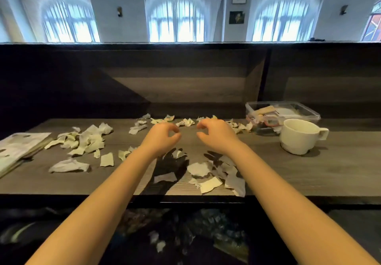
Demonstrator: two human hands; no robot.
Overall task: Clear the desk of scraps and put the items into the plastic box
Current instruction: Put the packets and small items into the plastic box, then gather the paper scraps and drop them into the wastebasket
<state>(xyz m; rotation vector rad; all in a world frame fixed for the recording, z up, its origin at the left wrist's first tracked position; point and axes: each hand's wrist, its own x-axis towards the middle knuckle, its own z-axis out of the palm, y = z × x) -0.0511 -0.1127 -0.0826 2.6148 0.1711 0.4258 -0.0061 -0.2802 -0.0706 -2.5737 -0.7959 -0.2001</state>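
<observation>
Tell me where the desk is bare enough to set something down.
Bare: the desk right of and in front of the mug; also the front strip between the left pile and the edge. Crowded: the far row and near-right pile.

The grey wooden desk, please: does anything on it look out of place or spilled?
Torn white paper scraps lie strewn across the grey wooden desk, from the white printed booklet to the clear plastic box; a few lie below its front edge.
</observation>
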